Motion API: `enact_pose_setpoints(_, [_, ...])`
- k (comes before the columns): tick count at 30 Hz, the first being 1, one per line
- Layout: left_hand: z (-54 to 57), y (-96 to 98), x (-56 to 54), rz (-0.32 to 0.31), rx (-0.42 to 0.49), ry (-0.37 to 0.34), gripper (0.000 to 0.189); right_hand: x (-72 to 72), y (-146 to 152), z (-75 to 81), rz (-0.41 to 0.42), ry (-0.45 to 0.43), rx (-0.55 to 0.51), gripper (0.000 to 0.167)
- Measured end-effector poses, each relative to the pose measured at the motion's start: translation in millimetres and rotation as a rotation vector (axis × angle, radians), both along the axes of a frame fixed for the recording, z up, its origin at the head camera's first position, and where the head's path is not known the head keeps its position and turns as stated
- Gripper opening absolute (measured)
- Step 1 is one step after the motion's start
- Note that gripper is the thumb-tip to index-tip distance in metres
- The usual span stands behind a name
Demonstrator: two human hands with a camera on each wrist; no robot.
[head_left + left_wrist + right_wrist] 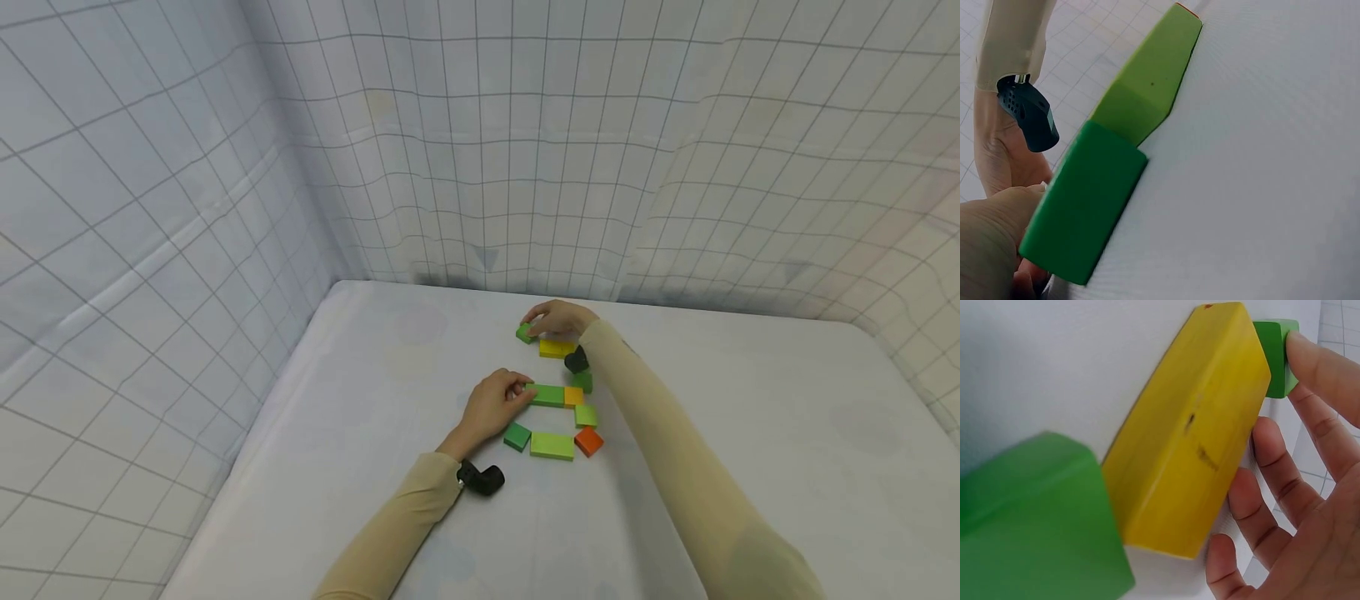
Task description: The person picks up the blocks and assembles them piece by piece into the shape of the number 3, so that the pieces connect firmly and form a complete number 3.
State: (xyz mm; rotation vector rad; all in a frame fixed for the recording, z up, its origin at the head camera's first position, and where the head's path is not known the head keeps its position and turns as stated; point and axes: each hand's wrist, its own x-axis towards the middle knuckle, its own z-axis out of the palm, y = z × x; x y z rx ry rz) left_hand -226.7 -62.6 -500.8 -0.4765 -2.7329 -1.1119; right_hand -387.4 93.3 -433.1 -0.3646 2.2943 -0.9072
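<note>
At the far end of the blocks, my right hand (558,317) pinches a small green block (525,333) between thumb and forefinger. Its other fingers curl beside a long yellow block (1191,437), just right of that green block. My left hand (491,406) grips the left end of a long green block (549,396) with thumb and forefinger; the left wrist view hides this hold. An orange block (573,397) adjoins that block's right end. Close to the left hand lies a dark green block (1085,206), beside a long light green block (1147,81).
A red-orange block (588,441) lies turned at the near right of the outline. Above it are a small light green block (586,416) and a green block (582,382), partly behind the right wrist camera. Gridded cloth (487,167) rises behind the white table (375,375).
</note>
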Motion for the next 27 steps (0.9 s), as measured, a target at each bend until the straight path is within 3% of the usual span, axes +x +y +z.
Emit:
enact_pose_setpoints(6, [1.3,0.4,-0.8,-0.003,0.005,-0.007,0.025,1.1,0.3,-0.8,-0.034,-0.02,-0.045,0.03])
enact_pose_setpoints(17, [0.8,0.2,0.9,0.005,0.007,-0.006,0.025,5.0,1.1,-2.6,-0.021,-0.049,-0.047,0.025])
enact_pose_setpoints(27, [0.9,-0.4,-0.2,0.003,0.015,0.007,0.025,4.3,4.0,-3.5,0.043,-0.013,-0.025,0.023])
